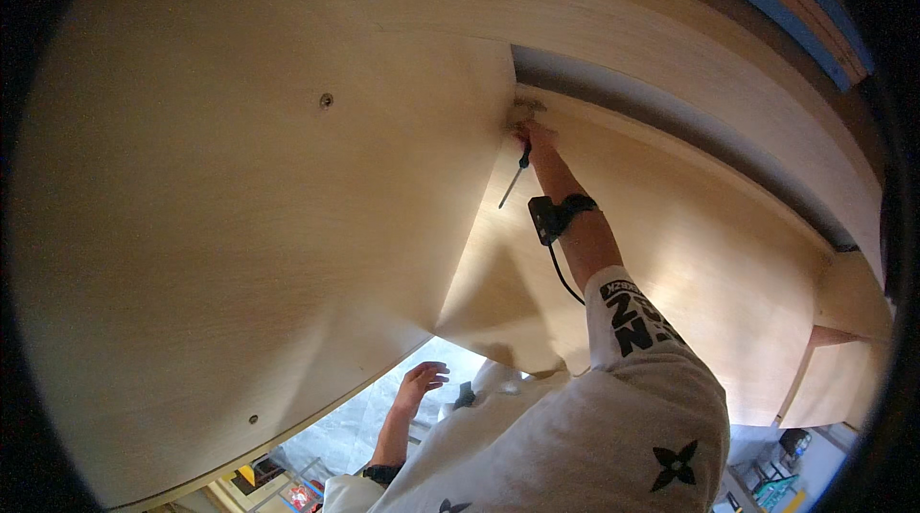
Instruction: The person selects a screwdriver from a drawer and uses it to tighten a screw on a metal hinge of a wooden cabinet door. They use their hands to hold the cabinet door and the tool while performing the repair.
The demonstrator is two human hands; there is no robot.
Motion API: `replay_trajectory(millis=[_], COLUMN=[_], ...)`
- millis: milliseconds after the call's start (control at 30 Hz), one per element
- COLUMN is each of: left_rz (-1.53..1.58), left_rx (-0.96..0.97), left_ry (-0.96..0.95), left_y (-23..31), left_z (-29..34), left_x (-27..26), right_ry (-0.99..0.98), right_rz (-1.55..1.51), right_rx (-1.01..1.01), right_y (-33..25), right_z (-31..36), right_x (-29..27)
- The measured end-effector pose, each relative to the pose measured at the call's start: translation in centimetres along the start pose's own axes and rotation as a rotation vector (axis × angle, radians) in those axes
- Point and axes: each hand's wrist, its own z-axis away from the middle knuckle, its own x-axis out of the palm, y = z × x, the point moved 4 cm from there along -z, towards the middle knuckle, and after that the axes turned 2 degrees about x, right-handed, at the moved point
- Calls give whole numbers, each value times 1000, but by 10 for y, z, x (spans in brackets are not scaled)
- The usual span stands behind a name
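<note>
My right hand point(539, 134) is raised into the upper corner of a light wooden cabinet, its fingers closed round a screwdriver point(523, 160). The dark handle sits in the grip and the thin shaft slants down to the left, its tip in the air. Just above the fingers, a small metal fitting point(530, 109) that looks like a hinge is fixed near the panel joint; whether the fingers touch it I cannot tell. Lower down, my left hand point(423, 381) hangs beside the wooden panel's lower edge. Its fingers are loosely bent and apart, holding nothing.
A large wooden panel point(240, 226) fills the left side, with a round fitting point(327, 101) set in it. Another wooden panel point(671, 254) stands behind my right arm, under a curved-looking rail point(613, 10). Grey tiled floor point(355, 417) and assorted items show below.
</note>
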Motion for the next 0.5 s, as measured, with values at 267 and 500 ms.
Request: replay_trajectory(millis=[267, 500], left_rz=[-5, 33], left_rx=[21, -18], left_ry=[42, 92], left_y=[-13, -23], left_z=[4, 11], left_x=[-6, -19], right_ry=[-22, -60], right_rz=[-88, -142], right_rx=[-15, -7], right_y=[23, 22], right_z=[-34, -47], right_x=[-4, -8])
